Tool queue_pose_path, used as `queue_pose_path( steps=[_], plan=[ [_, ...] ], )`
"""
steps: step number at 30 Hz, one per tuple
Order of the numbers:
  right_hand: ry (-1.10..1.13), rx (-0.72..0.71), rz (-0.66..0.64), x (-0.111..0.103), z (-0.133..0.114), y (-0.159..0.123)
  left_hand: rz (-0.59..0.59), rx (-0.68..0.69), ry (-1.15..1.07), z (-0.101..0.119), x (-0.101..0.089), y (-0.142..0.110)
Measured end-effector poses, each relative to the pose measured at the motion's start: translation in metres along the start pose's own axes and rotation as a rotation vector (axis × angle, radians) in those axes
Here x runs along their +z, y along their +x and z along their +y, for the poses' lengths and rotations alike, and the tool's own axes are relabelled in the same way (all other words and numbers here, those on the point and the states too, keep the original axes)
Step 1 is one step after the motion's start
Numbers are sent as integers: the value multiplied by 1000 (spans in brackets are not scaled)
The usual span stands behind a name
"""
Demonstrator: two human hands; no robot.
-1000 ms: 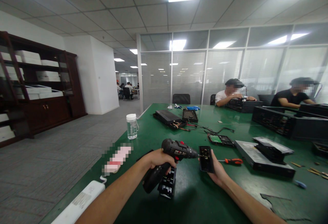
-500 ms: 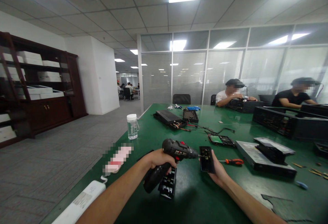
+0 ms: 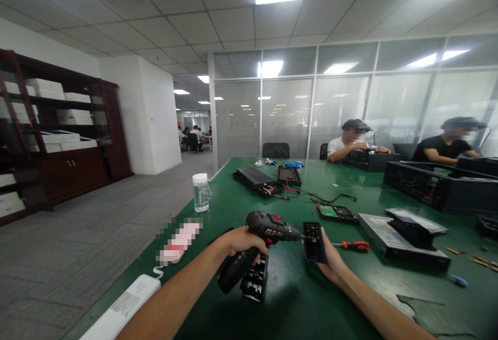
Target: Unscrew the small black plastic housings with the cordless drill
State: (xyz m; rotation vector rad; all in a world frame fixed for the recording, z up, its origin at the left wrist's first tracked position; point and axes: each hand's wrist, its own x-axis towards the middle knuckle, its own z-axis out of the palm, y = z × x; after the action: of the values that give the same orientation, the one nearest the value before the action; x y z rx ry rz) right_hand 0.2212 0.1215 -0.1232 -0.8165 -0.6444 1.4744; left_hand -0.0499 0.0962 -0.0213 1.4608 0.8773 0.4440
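My left hand is wrapped round the grip of a black cordless drill with red buttons. Its bit points right, at the inside of a small black open plastic case. Whether the bit touches a screw there is too small to tell. My right hand holds that case upright from its right side, fingers closed behind it. Under the drill, on the table, lies a black slotted part, partly hidden by the drill's handle. An orange-handled screwdriver rests just right of my right hand.
On the green table stand a water bottle, a pink phone and a white power strip. Beyond my hands lie a black device, cables and a circuit board. A metal drive sits right. Two people work at the far side.
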Motion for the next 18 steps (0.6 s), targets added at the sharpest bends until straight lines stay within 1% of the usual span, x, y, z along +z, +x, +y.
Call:
queue_pose_path(
  steps=[12, 18],
  plan=[
    [10, 5, 10, -3, 2, 3, -8, 1, -14, 1, 1, 0],
    [8, -5, -11, 0, 0, 0, -5, 12, -9, -1, -1, 1]
  ],
)
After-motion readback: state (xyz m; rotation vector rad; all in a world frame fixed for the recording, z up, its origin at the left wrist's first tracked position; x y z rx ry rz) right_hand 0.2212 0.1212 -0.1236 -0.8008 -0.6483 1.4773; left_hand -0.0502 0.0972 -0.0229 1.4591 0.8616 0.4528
